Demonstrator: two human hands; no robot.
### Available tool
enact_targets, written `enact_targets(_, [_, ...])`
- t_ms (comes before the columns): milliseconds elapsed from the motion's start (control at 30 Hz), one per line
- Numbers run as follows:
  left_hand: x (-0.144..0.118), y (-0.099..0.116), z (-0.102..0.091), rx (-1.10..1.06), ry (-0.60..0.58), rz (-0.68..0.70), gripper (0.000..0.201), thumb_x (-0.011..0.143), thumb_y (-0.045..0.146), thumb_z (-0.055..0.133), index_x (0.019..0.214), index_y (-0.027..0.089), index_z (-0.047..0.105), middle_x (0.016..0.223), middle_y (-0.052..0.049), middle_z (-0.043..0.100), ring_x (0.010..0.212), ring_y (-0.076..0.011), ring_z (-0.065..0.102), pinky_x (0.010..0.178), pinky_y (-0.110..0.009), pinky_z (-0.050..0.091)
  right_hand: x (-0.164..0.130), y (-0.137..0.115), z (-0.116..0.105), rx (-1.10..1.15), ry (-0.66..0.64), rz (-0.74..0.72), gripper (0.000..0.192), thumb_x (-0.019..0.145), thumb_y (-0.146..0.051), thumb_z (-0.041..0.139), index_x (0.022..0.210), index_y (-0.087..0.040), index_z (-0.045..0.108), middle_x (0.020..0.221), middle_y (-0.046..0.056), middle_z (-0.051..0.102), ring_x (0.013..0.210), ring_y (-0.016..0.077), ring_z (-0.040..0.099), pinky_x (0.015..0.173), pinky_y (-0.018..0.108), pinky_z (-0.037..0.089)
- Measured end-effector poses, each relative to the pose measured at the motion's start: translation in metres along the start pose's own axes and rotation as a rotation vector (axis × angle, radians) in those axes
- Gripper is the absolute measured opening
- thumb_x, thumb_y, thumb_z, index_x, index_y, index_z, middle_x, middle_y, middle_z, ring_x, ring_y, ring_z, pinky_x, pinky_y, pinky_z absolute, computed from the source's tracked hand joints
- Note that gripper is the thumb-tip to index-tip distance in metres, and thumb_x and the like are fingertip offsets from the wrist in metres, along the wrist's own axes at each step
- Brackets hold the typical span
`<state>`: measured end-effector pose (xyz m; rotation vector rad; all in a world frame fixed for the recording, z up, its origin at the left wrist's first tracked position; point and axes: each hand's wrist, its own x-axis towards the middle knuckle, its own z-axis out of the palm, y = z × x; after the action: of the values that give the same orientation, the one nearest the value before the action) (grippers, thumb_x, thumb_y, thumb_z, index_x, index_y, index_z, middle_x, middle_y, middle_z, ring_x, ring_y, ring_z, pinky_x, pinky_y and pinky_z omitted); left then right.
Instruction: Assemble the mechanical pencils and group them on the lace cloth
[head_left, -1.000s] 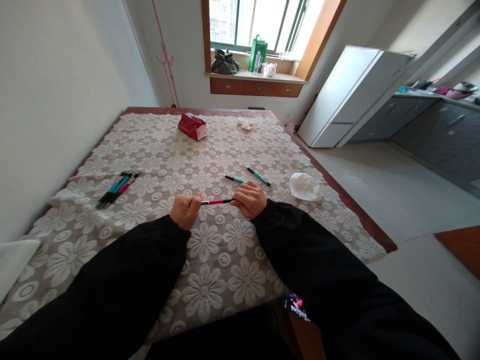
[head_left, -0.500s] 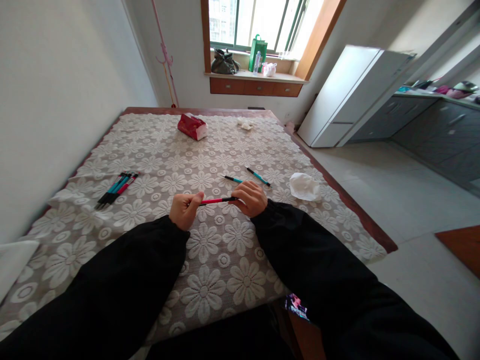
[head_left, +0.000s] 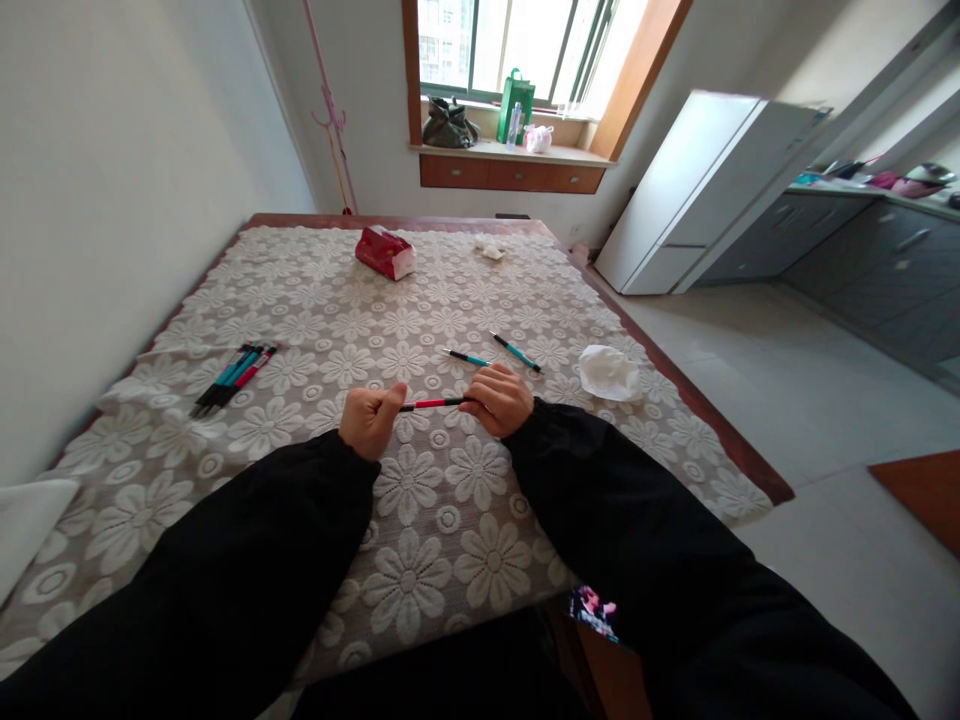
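Observation:
A red and black pen (head_left: pixel 430 404) is held level just above the tablecloth, one end in each fist. My left hand (head_left: pixel 369 420) is closed round its left end, thumb on top. Fingers curled, my right hand (head_left: pixel 498 400) grips the black right end; the tips of the pen are hidden inside the hands. Right behind the right hand lies a teal and black pen (head_left: pixel 468 357), partly covered by it. A second teal pen (head_left: pixel 516 352) rests a little further right.
Several teal, black and red pens (head_left: pixel 235 378) lie bunched at the left. A crumpled white tissue (head_left: pixel 609 373) is at the right, a red tissue pack (head_left: pixel 385 253) and white scraps (head_left: pixel 490 247) further back. The flowered tablecloth (head_left: pixel 409 585) covers the table.
The pen's red stretch between my hands looks shorter, and black now shows beside the left thumb. My hands have hardly moved.

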<state>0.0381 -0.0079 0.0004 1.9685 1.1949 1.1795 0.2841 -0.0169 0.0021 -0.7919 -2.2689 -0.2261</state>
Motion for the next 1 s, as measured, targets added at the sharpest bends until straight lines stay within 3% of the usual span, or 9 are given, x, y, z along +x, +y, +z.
enact_targets(200, [0.0015, 0.0054, -0.0012, -0.011, -0.017, 0.020, 0.053, 0.091, 0.040, 0.047, 0.048, 0.020, 0.024, 0.046, 0.005, 0.018, 0.042, -0.0069, 0.019, 0.044, -0.029, 0.014, -0.0009, 0.0009, 0.0004, 0.006, -0.001, -0.021, 0.040, 0.103, -0.035, 0.040, 0.069, -0.020, 0.055, 0.063, 0.002, 0.058, 0.067, 0.0162, 0.049, 0.069, 0.033, 0.036])
enact_targets(400, [0.0005, 0.0077, -0.0018, 0.012, -0.008, 0.028, 0.051, 0.090, 0.037, 0.045, 0.047, 0.020, 0.024, 0.046, 0.005, 0.017, 0.041, -0.0066, 0.019, 0.044, -0.029, 0.015, -0.0008, 0.0025, 0.0029, 0.009, -0.035, 0.009, 0.046, 0.104, -0.044, 0.034, 0.073, -0.020, 0.057, 0.066, 0.003, 0.058, 0.068, 0.0170, 0.049, 0.068, 0.033, 0.038])
enact_targets(600, [0.0011, 0.0065, -0.0017, -0.058, -0.065, 0.023, 0.051, 0.092, 0.039, 0.044, 0.049, 0.020, 0.024, 0.047, 0.004, 0.019, 0.043, -0.0073, 0.021, 0.044, -0.028, 0.016, -0.0011, 0.0032, 0.0046, 0.057, 0.047, 0.017, 0.028, 0.100, -0.040, 0.048, 0.090, -0.019, 0.063, 0.079, 0.005, 0.065, 0.076, 0.0182, 0.054, 0.071, 0.032, 0.043])
enact_targets(733, [0.0013, 0.0080, -0.0016, -0.034, -0.050, 0.022, 0.052, 0.092, 0.040, 0.045, 0.049, 0.021, 0.021, 0.047, 0.005, 0.017, 0.042, -0.0070, 0.018, 0.044, -0.029, 0.014, -0.0011, 0.0027, 0.0040, 0.072, 0.089, 0.002, 0.021, 0.098, -0.037, 0.055, 0.091, -0.018, 0.062, 0.080, 0.005, 0.066, 0.077, 0.0182, 0.055, 0.071, 0.032, 0.043])
enact_targets(1000, [0.0005, 0.0064, -0.0017, 0.039, -0.016, 0.042, 0.053, 0.090, 0.037, 0.044, 0.047, 0.021, 0.020, 0.044, 0.004, 0.016, 0.039, -0.0069, 0.018, 0.043, -0.030, 0.013, 0.0006, -0.0010, -0.0008, 0.002, -0.037, -0.027, 0.037, 0.102, -0.038, 0.041, 0.075, -0.019, 0.057, 0.067, 0.002, 0.059, 0.066, 0.0162, 0.050, 0.068, 0.032, 0.035])
